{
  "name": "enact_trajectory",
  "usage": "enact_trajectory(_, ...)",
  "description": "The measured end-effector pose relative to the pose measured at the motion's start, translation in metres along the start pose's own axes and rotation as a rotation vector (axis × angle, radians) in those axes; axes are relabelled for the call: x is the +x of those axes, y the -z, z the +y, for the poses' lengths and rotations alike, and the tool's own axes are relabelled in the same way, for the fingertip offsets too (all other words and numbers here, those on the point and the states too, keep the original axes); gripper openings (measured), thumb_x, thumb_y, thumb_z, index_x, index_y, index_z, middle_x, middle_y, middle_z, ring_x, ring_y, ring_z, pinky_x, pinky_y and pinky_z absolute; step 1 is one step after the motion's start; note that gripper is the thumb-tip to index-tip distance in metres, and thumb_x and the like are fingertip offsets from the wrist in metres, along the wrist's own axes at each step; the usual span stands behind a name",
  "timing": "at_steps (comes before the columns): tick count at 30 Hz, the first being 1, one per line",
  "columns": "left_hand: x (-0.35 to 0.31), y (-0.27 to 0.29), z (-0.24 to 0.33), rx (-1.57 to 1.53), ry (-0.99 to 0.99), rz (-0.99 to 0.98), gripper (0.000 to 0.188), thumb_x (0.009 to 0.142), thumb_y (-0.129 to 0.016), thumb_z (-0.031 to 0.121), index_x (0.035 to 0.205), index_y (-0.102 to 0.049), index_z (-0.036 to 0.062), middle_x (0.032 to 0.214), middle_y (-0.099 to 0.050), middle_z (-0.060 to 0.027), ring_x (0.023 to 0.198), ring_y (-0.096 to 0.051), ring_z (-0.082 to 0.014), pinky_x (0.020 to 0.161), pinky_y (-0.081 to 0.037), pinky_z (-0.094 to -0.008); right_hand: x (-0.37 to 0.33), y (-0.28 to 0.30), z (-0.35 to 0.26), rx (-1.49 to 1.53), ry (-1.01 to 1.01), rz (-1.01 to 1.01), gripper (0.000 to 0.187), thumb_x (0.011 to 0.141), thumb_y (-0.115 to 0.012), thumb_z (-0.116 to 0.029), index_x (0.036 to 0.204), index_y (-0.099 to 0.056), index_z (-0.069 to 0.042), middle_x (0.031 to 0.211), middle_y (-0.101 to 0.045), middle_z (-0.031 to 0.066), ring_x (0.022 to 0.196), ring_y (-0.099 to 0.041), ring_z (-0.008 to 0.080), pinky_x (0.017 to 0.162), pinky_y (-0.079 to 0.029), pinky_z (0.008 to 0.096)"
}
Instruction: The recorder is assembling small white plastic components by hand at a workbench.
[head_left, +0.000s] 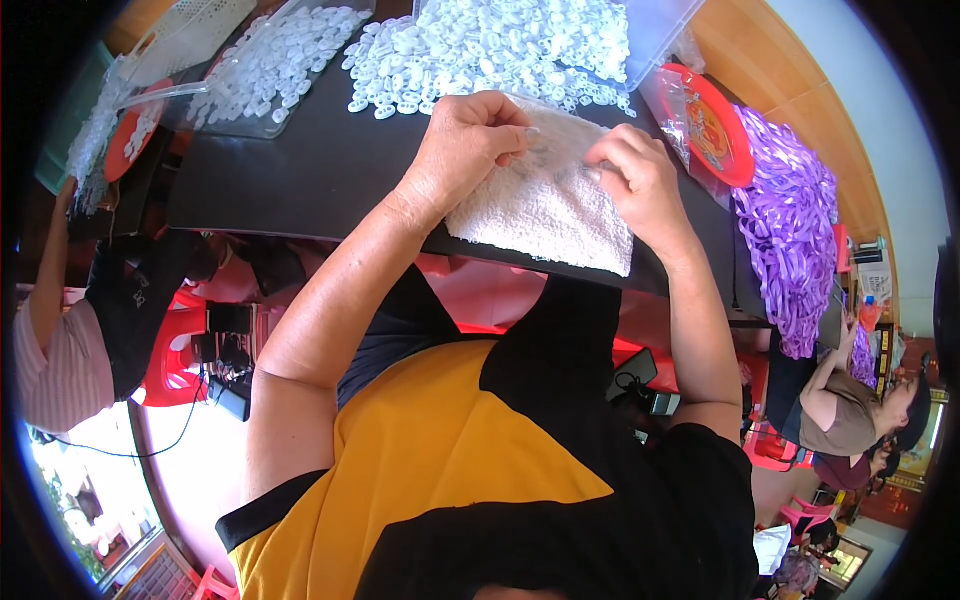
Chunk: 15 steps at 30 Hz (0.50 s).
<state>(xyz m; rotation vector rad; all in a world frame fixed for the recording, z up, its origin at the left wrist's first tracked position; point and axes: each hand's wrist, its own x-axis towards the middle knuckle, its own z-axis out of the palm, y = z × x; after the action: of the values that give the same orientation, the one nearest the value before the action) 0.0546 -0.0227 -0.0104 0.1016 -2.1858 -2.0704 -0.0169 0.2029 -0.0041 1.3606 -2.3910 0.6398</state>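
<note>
Head view: one nubbly white terry cloth (550,228) lies at the front edge of the smooth dark bench (285,180), under the left hand (465,145) and right hand (648,190); fingers curl, but whether either grip pinches anything I cannot tell. Beyond: two heaps of oval plastic rings (500,50).

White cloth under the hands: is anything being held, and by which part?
It cannot be told: the left hand and right hand are curled over the white cloth, but anything pinched there is too faint to make out.
</note>
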Motion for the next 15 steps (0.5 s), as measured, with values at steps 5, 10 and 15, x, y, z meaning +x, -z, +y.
enact_trajectory(5, 0.001, 0.0, -0.001, -0.012, -0.003, -0.006, 0.011, 0.084, -0.069, 0.011, 0.089, -0.069, 0.0009, 0.072, -0.065, -0.0023, 0.061, -0.054, -0.005, 0.053, -0.042, -0.0192, -0.001, -0.004, 0.001, -0.057, -0.007, -0.003, 0.015, 0.072, -0.063, 0.001, 0.083, -0.061, -0.009, 0.086, -0.058, 0.0034, 0.09, -0.059, 0.0249, 0.075, -0.04, 0.0385)
enact_trajectory(10, 0.0, 0.001, 0.0, -0.021, -0.009, -0.001, 0.011, 0.084, -0.069, 0.011, 0.089, -0.069, 0.0007, 0.072, -0.065, -0.0021, 0.061, -0.054, -0.005, 0.052, -0.042, -0.0193, 0.002, 0.001, -0.011, -0.135, -0.036, 0.027, 0.013, 0.072, -0.064, 0.0, 0.082, -0.063, -0.009, 0.088, -0.059, 0.0029, 0.091, -0.059, 0.0248, 0.076, -0.04, 0.0379)
enact_trajectory(15, 0.001, 0.001, -0.001, -0.032, -0.016, -0.007, 0.011, 0.083, -0.07, 0.01, 0.088, -0.068, 0.0004, 0.072, -0.064, -0.0015, 0.06, -0.053, -0.0049, 0.052, -0.041, -0.0196, 0.005, -0.008, -0.025, -0.088, 0.054, 0.015, 0.011, 0.073, -0.064, -0.002, 0.081, -0.064, -0.009, 0.086, -0.058, 0.0031, 0.091, -0.058, 0.0247, 0.078, -0.04, 0.0392)
